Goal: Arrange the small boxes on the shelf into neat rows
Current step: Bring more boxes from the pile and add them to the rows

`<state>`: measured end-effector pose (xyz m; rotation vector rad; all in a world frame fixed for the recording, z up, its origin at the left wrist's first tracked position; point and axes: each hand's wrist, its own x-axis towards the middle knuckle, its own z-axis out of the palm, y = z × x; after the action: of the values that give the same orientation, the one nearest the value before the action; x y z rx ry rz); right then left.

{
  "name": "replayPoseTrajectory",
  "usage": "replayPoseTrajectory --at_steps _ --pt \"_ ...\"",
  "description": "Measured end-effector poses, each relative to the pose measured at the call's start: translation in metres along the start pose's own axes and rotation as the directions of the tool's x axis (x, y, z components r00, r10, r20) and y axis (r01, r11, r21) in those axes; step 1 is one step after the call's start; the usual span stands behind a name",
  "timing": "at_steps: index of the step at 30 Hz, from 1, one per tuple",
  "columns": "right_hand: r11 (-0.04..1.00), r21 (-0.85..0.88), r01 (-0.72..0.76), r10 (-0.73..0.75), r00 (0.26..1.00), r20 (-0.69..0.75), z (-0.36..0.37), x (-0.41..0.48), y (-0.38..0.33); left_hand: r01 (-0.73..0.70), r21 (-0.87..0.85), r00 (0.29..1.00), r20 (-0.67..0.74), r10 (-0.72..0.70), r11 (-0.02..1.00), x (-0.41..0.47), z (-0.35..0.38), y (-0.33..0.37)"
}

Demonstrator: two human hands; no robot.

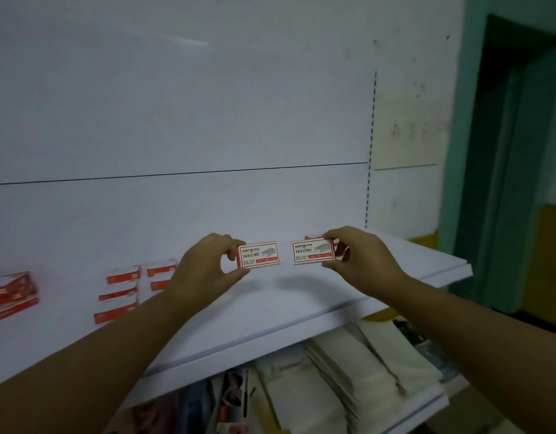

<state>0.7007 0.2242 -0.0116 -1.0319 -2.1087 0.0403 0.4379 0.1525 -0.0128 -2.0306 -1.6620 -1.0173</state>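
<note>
My left hand [204, 270] pinches a small white and red staple box [258, 254] by its left end, held above the white shelf [301, 305] with its printed face toward me. My right hand [361, 261] pinches a second, identical staple box [312, 252] by its right end. A narrow gap separates the two boxes, which are level with each other. Behind the right box, another red and white box [314, 237] peeks out at the shelf's back. More of these boxes [126, 291] lie in two short columns on the shelf at the left.
A blurred stack of red and white boxes [12, 294] sits at the far left edge. The lower shelf holds white paper packets [348, 377] and dark packaged goods [233, 399]. A slotted upright [370, 145] ends the white back panel; a green door frame [489, 183] stands at the right.
</note>
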Motion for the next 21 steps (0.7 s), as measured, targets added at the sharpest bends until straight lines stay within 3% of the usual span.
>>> replayPoseTrajectory --at_steps 12,21 --pt "0.988 -0.098 -0.121 0.114 0.991 -0.069 -0.019 0.046 0.135 -0.140 -0.163 0.990 -0.005 0.141 0.977 0.087 0.108 0.033" --pt "0.972 -0.164 -0.167 0.160 0.985 -0.057 -0.023 0.087 0.225 -0.103 -0.266 0.992 0.043 0.119 0.959 0.160 0.208 0.041"
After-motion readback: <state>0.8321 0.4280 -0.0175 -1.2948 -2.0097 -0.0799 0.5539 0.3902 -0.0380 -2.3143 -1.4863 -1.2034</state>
